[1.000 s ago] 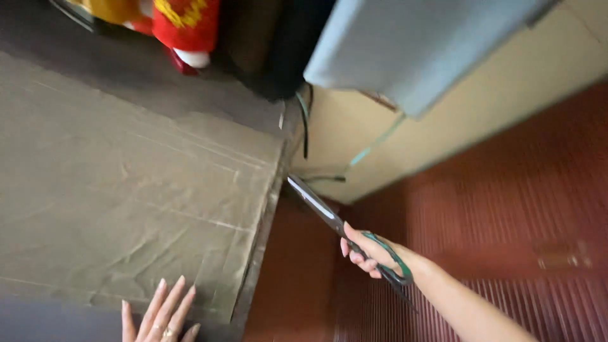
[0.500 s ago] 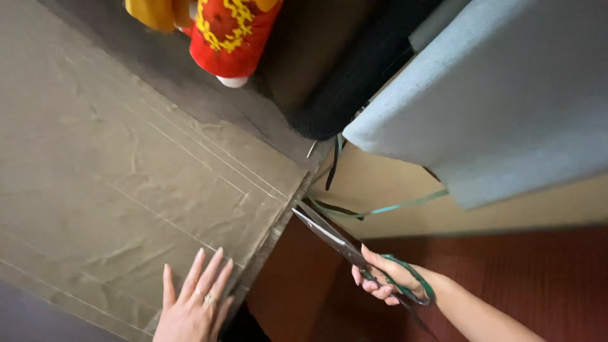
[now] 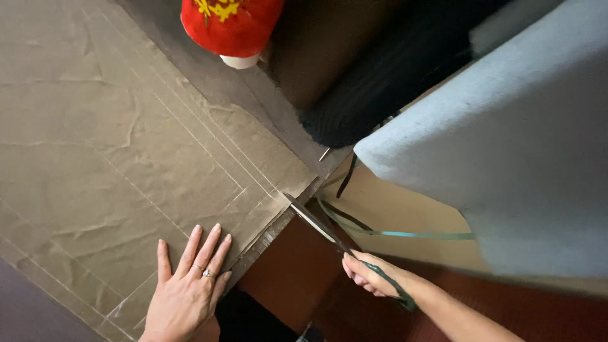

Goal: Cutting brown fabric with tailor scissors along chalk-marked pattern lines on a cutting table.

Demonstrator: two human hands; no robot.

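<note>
Scissors [image 3: 320, 223]: we see long dark blades, their tips just over the near corner of the olive fabric [image 3: 126, 158], the handles wrapped in green.
Right hand [image 3: 373, 275]: we see its grip clenched round the green scissor handles, out past the edge of the tabletop [image 3: 253, 95], forearm running to the lower right.
Left hand [image 3: 190, 288]: we see it lying flat, palm down and fingers spread, on the fabric close to its edge; the grip is released, holding nothing, and a ring shows on one finger.
Fabric: we find it spread wide over the tabletop, creased, with pale straight lines marked across it that run toward the corner where the blades sit.
Blades and left hand: near each other, not touching, with the fabric edge between them.
Red object [image 3: 231, 28]: we make out a red thing with yellow pattern and a white base at the far edge of the tabletop; what it is we cannot tell.
Black roll [image 3: 380, 82]: a dark bundle beyond the corner, just beside the light blue cloth [image 3: 506, 145].
Green strap [image 3: 405, 234]: a thin band under the blue cloth, in front of a tan surface.
Floor [image 3: 297, 272]: reddish brown, below the scissors hand.
</note>
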